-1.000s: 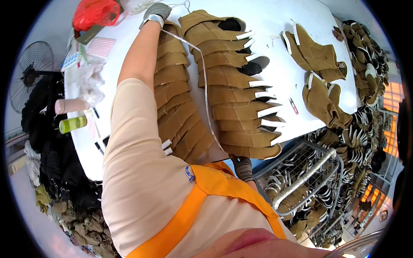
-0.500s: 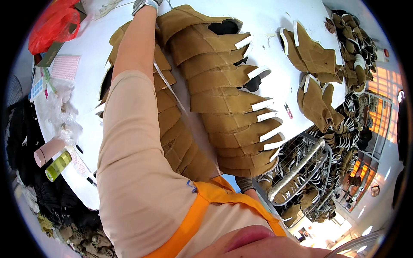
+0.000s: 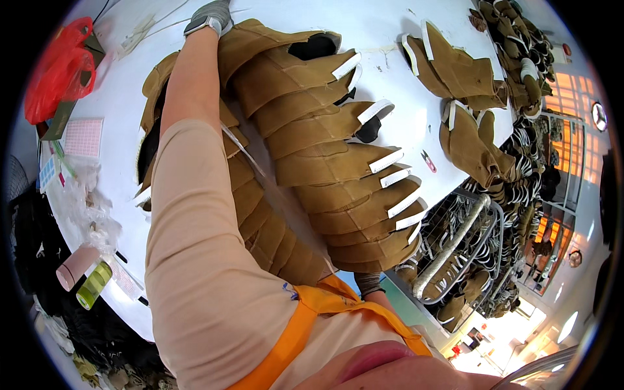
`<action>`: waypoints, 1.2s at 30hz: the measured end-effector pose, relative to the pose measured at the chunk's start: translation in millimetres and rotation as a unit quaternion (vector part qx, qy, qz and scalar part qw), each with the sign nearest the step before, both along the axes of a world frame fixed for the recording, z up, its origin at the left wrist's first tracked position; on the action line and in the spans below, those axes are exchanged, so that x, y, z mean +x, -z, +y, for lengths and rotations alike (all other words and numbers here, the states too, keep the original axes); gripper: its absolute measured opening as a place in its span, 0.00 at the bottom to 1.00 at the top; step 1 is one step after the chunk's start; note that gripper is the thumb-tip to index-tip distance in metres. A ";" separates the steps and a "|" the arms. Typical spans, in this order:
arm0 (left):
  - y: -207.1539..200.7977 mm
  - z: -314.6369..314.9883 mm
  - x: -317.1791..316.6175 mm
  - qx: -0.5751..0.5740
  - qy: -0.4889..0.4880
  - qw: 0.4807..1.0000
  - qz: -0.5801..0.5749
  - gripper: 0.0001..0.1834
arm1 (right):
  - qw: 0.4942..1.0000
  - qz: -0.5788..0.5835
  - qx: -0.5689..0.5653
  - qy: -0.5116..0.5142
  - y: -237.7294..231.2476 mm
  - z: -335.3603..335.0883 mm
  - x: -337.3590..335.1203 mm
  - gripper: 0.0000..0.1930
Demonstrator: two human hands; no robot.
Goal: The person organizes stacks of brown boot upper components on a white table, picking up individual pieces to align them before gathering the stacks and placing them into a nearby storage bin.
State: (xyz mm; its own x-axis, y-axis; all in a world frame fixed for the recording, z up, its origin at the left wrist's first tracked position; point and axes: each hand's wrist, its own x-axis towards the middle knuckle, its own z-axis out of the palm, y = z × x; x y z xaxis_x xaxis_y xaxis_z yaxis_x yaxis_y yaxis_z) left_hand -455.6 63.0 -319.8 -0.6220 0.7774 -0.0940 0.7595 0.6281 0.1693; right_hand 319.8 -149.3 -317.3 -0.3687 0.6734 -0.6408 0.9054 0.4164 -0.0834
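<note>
Two long rows of brown suede boots with white edges lie overlapping on the white table: a right row and a left row partly behind my arm. My left arm stretches to the far end of the rows. My left hand, in a grey glove with a band at the wrist, is beside the farthest boot; its fingers are cropped or turned away. Close to my body, my right hand shows only a dark glove cuff at the near end of the right row. Its fingers are hidden by the boots. A pale strip lies between the rows.
More brown boots lie at the table's right. A wire rack full of footwear stands right of me. At left are a red plastic bag, a pink bottle, a green bottle and a small red tool.
The view has shifted, so the boots and table sit a little farther left. My left hand stays by the far end of the rows; my right hand stays at the near end.
</note>
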 end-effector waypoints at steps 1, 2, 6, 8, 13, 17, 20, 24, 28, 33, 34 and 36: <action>-0.6 -2.0 -2.1 0.008 0.006 1.000 0.002 0.21 | 1.000 -0.009 -0.013 0.003 -2.9 1.9 0.4 0.32; 2.7 -2.7 -4.8 0.013 0.018 1.000 0.008 0.21 | 0.999 -0.018 -0.029 0.006 -4.4 1.1 1.9 0.32; 67.4 2.6 -75.8 0.013 0.087 0.996 0.030 0.21 | 0.999 0.040 0.013 0.002 6.8 4.5 5.2 0.33; 70.0 12.4 -67.8 -0.001 0.067 0.997 0.037 0.19 | 0.998 0.052 0.008 0.028 13.5 -2.7 10.3 0.33; 21.6 5.8 -14.0 -0.037 -0.015 0.999 0.022 0.17 | 0.999 0.041 0.024 0.014 18.2 -5.1 13.2 0.31; 15.3 5.2 -1.7 -0.041 -0.027 0.999 0.017 0.19 | 0.993 0.076 0.082 -0.042 32.4 -1.4 26.7 0.29; 5.9 0.3 8.7 -0.032 -0.034 0.999 0.020 0.19 | 0.999 0.033 0.027 -0.029 29.5 3.0 28.2 0.28; 12.6 3.1 8.9 -0.052 -0.014 0.999 0.010 0.18 | 0.979 0.131 0.147 -0.059 41.6 -5.6 30.2 0.25; 29.6 6.2 0.2 -0.080 -0.022 0.997 0.003 0.19 | 0.987 0.124 0.101 -0.014 36.5 -5.6 22.4 0.24; 29.0 1.8 -4.1 -0.112 -0.035 0.992 -0.035 0.24 | 0.996 0.061 -0.023 -0.066 36.0 19.6 29.3 0.27; 22.1 0.8 -7.7 -0.122 -0.039 0.989 -0.071 0.26 | 0.991 0.102 0.011 -0.090 41.7 23.3 34.8 0.26; 6.5 -18.2 6.4 0.008 -0.060 0.997 -0.054 0.25 | 0.983 0.146 0.026 -0.112 50.9 24.4 42.7 0.27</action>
State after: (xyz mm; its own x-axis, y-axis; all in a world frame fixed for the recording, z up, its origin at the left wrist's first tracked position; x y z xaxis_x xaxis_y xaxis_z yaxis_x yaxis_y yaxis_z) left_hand -449.3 44.8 -326.3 -0.6982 0.6995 -0.1525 0.6555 0.7102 0.2566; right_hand 362.5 -124.8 -368.2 -0.6747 0.5825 -0.4534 0.7308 0.6135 -0.2992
